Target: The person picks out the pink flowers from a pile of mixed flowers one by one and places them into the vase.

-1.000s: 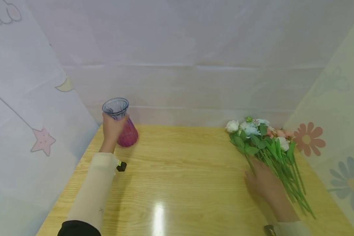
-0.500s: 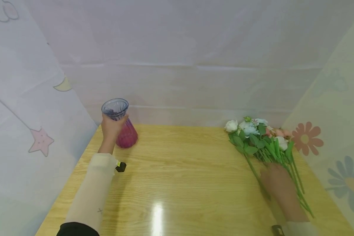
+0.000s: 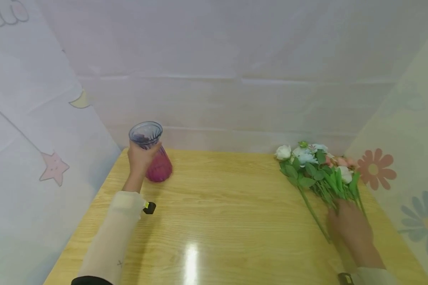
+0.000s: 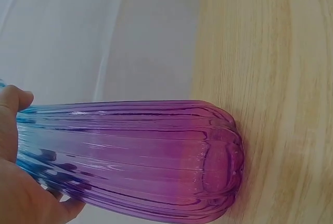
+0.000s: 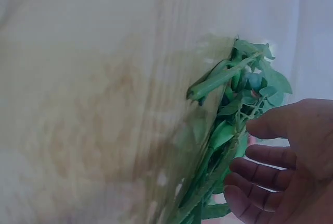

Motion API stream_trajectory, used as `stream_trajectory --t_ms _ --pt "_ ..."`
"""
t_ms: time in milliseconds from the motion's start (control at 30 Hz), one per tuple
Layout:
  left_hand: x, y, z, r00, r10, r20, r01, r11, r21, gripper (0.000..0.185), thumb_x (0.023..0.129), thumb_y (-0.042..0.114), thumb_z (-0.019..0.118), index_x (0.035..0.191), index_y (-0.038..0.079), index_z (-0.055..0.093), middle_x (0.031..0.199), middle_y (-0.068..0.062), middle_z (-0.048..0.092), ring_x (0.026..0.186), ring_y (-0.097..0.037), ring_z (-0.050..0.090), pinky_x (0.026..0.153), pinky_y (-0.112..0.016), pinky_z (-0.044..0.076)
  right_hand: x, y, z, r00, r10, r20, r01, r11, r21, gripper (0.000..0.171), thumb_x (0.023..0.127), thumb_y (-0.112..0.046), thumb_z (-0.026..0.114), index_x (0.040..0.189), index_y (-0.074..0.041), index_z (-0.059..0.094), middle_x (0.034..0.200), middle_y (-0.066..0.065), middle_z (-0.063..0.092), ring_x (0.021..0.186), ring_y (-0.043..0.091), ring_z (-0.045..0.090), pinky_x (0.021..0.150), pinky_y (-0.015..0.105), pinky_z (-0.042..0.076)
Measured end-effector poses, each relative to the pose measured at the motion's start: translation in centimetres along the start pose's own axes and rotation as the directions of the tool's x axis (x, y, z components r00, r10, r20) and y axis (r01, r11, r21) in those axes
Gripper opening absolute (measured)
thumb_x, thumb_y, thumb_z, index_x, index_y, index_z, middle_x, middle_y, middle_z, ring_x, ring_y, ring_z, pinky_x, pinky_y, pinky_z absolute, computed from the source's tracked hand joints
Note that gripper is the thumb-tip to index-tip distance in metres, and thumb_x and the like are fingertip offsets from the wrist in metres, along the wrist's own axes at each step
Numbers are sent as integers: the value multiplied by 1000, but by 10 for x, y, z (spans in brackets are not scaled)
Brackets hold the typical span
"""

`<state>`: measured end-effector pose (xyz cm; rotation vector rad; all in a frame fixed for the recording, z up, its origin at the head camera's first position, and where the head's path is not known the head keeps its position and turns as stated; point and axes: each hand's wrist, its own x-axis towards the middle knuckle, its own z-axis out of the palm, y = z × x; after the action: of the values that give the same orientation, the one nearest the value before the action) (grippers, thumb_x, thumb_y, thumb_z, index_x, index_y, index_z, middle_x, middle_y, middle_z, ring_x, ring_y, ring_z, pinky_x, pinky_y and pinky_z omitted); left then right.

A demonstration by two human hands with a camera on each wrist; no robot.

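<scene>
Vase (image 3: pixel 150 152): left hand (image 3: pixel 140 157) wraps its neck; grip lower for steadiness. Right hand (image 3: pixel 351 227), fingers (image 5: pixel 260 153) loosely curled, holding nothing, over flower stems (image 3: pixel 337 194); gather all stems together.

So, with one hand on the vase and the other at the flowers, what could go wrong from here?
The left hand grips the ribbed glass vase only near its neck. It looks tilted, so it could slip or tip on the glossy table. The right hand lies over the flower stems with fingers only loosely curved, and one stem splays apart from the bunch and might get left behind.
</scene>
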<state>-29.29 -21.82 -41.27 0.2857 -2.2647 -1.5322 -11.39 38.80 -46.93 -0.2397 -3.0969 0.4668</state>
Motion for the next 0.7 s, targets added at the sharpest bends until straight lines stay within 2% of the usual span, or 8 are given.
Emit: stream_trajectory --t_ms 167,367,567,700 --pt "-7 1 5 999 49 -6 -49 999 -17 90 78 30 86 149 6 37 141 -23 56 135 -37 50 117 -46 38 3 4 1 1000 3 18 -2 1000 -14 50 102 -24 49 136 13 46 121 44 52 103 64 51 80 72 46" --pt "-17 3 10 998 69 6 -69 998 -5 90 77 32 86 148 6 38 139 -24 57 133 -39 52 115 -48 39 6 9 3 999 -2 34 2 1000 -11 46 102 -23 49 128 14 49 111 42 56 96 61 55 74 68 48" --pt "-27 5 14 995 100 27 -99 995 -26 89 78 30 87 147 4 39 138 -24 58 131 -39 53 115 -49 40 10 9 0 995 21 101 -20 1000 -6 37 103 -24 45 114 11 54 94 31 62 83 50 61 64 60 51" --pt "-32 5 15 993 115 35 -114 993 -35 87 78 29 87 146 4 41 137 -23 59 130 -39 54 114 -49 41 11 6 -3 986 43 162 -41 999 -11 39 105 -28 39 113 7 54 90 25 63 78 43 63 60 53 51"
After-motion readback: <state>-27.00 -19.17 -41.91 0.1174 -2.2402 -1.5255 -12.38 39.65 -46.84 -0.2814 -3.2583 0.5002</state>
